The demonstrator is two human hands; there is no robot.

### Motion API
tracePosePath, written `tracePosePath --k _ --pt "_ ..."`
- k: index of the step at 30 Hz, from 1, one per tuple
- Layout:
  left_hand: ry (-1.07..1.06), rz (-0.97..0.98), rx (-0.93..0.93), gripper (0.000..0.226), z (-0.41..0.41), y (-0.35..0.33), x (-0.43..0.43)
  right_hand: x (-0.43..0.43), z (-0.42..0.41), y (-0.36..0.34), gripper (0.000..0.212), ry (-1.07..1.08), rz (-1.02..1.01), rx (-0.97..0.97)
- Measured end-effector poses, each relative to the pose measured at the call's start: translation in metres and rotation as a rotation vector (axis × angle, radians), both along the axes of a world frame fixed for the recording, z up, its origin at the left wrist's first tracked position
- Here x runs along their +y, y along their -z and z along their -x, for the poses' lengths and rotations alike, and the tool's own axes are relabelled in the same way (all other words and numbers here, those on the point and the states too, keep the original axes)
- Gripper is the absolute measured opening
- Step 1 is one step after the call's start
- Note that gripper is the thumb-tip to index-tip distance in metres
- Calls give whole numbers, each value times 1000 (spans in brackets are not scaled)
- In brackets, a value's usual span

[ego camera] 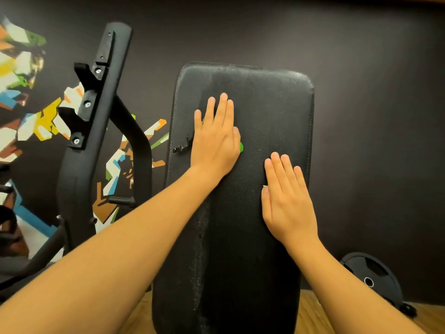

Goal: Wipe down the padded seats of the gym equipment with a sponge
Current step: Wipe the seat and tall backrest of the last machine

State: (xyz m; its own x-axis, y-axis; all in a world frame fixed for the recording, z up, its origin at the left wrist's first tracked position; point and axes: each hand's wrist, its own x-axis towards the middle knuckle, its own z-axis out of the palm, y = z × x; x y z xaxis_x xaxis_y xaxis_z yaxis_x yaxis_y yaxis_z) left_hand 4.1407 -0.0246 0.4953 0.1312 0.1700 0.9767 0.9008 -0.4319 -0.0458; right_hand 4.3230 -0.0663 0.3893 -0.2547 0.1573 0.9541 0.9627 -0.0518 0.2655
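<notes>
At the far left a mural (21, 68) of angular coloured patches runs off the frame edge, and what it depicts is hard to make out. It is painted on a dark wall (361, 92). In front of it stands a black rack (96, 112) with 3 bolted hooks. Its lower part is crossed and hidden by the left forearm.

The long black pad (272, 112) fills the middle, with its near end cut off at the bottom edge. A ragged tear (183, 147) marks its left edge, just beside the heel of the left hand (214, 138).

That hand lies flat with its fingers straight and close together, pressing the sponge (241, 147) onto the pad's upper left part. The sponge is almost wholly hidden. Only a green sliver shows under the thumb, plus a faint trace between 2 fingers (its shape cannot be told).

The right hand (286, 203) rests flat on the pad's right side, nearer the camera and apart from the left hand — fingers straight, holding nothing.

At the lower right a black plate (375, 278) stands by the wall on the wood floor (310, 314) — partly covered by the right forearm.
</notes>
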Motion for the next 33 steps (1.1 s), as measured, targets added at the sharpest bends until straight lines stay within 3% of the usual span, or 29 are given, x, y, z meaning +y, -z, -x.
tracePosePath --k 4,13,20,27,33 --pt "10 18 -69 59 -7 7 -2 0 0 0 58 -1 0 -4" --pt "36 79 -24 60 0 120 -17 0 0 0 58 -23 4 -1" --pt "31 78 -40 61 -5 110 -16 0 0 -1 59 -48 -9 5" --pt "28 112 -34 62 -7 170 -25 -4 0 -1 64 -6 47 -8" --pt "28 125 -8 62 -6 170 -25 -4 -1 -1 65 20 54 -6"
